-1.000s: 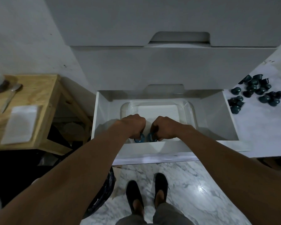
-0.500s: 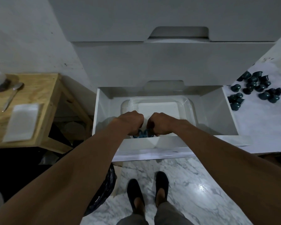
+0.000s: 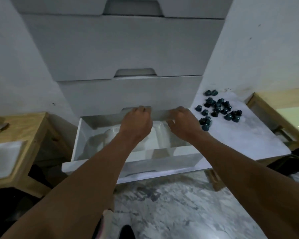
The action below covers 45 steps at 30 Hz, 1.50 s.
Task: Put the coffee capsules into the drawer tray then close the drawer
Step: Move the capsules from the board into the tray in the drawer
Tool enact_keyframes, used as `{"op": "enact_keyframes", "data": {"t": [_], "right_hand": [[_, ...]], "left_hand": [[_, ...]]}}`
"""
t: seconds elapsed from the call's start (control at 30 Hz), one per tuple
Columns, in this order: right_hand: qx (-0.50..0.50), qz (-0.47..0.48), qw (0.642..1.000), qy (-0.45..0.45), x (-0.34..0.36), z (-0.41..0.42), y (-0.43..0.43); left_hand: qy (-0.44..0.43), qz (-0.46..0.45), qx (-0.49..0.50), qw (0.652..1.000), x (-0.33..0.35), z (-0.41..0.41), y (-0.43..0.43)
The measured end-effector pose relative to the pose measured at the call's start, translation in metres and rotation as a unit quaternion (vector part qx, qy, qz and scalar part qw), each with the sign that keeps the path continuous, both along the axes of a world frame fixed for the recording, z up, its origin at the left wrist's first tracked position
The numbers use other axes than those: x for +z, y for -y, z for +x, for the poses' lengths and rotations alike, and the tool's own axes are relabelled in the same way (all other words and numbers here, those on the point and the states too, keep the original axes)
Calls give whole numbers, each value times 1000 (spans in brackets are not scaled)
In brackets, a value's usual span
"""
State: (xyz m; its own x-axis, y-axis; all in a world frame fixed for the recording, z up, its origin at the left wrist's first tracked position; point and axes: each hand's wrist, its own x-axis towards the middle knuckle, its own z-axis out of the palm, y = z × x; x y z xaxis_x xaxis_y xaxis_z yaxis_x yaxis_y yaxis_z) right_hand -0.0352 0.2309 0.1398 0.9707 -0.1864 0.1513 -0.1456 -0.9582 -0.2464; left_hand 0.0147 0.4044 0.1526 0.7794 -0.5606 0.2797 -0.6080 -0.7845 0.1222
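Okay, I see drawer (image 3: 183, 156) mid-frame, long axis left-right, front facing down-frame; left hand (image 3: 136, 125), right hand (image 3: 184, 125) curled, grasp unclear.

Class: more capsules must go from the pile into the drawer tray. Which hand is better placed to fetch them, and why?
The right hand. It hangs above the open drawer nearest the capsules on the white surface; the left hand is farther, with the right hand between.

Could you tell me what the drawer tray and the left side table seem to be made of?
Drawer tray: likely clear glossy plastic; the white drawer shows through its rounded walls. Side table: apparently bare pale wood, matt, with plank-like edges.
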Motion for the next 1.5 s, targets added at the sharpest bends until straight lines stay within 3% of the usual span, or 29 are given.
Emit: {"op": "enact_keyframes", "data": {"t": [0.17,0.53,1.07,1.27,1.5], "right_hand": [[-12,0,997,75,20,-75,62],[-37,0,995,91,29,-170,180],[-59,70,996,0,-35,-74,270],[-42,119,990,-55,-72,-30,283],[-15,184,975,-123,-113,21,304]], "left_hand": [[98,-53,-31,993,16,-55,57],[69,-69,-97,991,12,-134,172],[-66,-5,-81,995,-49,-42,282],[-133,-1,6,991,-85,-28,307],[-211,-35,155,964,-135,-24,335]]}}
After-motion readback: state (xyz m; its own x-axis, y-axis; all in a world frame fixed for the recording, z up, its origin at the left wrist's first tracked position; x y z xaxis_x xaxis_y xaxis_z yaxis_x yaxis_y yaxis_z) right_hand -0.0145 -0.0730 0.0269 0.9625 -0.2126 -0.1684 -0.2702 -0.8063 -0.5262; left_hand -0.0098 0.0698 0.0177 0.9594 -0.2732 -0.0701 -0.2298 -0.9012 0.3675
